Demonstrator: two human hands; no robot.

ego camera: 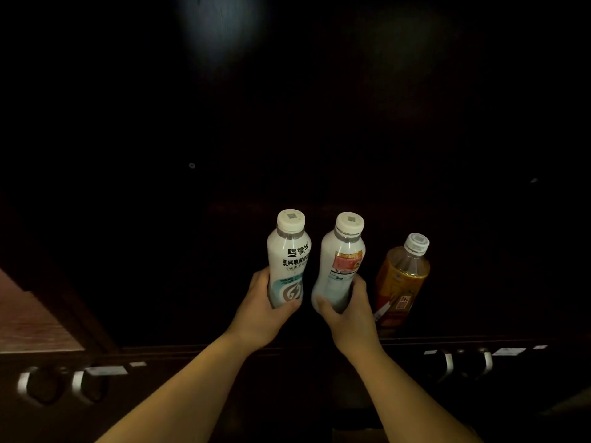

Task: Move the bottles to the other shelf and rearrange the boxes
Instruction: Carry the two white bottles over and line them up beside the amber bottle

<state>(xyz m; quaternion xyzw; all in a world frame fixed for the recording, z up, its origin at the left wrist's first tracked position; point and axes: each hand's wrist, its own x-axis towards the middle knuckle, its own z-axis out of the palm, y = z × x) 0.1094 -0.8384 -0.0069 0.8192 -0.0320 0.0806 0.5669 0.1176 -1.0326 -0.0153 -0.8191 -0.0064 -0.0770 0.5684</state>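
Three bottles stand in a row on a dark shelf (319,342): two white and one amber. The left hand (262,310) wraps the base of the left white bottle (288,255); the right hand (348,311) clasps the second white bottle (340,266). The amber bottle (403,279) stands free at 3 o'clock of the right grip. Four metal ring handles, two at 7 o'clock (60,383) and two at 4 o'clock (463,362), sit below.

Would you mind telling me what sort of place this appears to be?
Probably a dim dark-wood cabinet shelf, at home or in a storeroom. Two white bottles, one in the left hand and one in the right hand, an amber tea bottle, and ring pulls below suggest storage furniture.
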